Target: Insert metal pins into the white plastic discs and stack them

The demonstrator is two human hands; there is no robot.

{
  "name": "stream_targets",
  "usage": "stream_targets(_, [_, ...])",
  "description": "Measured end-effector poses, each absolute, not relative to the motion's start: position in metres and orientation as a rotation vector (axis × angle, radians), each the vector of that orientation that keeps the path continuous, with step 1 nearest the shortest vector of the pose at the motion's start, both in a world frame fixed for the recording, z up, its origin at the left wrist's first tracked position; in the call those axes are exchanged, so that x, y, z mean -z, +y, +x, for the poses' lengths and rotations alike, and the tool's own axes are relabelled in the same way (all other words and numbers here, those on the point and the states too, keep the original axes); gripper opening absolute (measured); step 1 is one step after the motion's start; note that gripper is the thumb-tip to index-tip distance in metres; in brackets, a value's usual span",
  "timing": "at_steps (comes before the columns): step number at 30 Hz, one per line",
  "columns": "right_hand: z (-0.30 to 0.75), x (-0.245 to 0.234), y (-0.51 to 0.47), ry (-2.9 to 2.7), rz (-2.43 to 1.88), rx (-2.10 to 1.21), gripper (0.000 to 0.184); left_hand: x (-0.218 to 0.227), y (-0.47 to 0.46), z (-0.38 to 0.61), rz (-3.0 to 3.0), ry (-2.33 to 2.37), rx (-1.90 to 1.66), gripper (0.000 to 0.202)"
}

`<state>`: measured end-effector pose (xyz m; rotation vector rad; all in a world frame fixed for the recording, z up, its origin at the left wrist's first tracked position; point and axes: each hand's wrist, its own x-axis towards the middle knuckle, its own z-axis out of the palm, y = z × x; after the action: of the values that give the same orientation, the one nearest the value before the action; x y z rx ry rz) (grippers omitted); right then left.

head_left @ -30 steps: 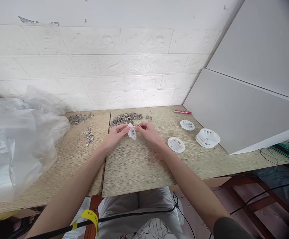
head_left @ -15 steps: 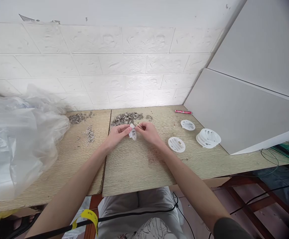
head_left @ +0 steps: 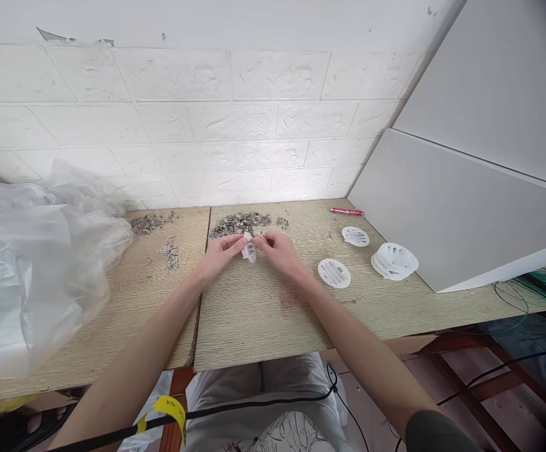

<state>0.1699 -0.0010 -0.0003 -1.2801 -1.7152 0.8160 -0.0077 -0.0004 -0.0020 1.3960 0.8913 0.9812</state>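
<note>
- Clear plastic bag [head_left: 32, 263] slumped well left of the metal-bit pile [head_left: 239, 223].
- Left hand [head_left: 219, 254] just in front of the pile, thumb and fingers pinching a white plastic piece [head_left: 249, 249].
- Right hand [head_left: 280, 248] alongside, fingertips pinched together at the piece's top edge; anything held there too small to tell.
- Piece probably light, stiff and a bit slippery; best gripped by the edges.

White discs [head_left: 334, 273], red pen [head_left: 346, 211], grey metal bits [head_left: 239, 222], pale wood-grain table [head_left: 254, 314], white brick-pattern wall [head_left: 207, 125].
</note>
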Motion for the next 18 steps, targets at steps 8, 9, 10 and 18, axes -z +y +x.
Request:
stream_targets(8, [0.182, -0.005, 0.005, -1.820, -1.292, -0.709, 0.030, 0.004, 0.004, -0.007, 1.177, 0.888, -1.075, 0.041])
stream_targets(9, [0.183, -0.005, 0.006, -1.844, -1.341, -0.637, 0.027, 0.004, 0.005, -0.008, 1.147, 0.904, -1.095, 0.041])
stream_targets(10, [0.185, -0.005, 0.006, -1.878, -1.396, -0.562, 0.024, 0.004, 0.006, -0.008, 1.113, 0.923, -1.119, 0.040])
stream_targets(18, [0.185, 0.000, 0.007, -2.202, -1.620, -0.244, 0.015, 0.008, 0.014, -0.013, 0.867, 0.994, -1.270, 0.027])
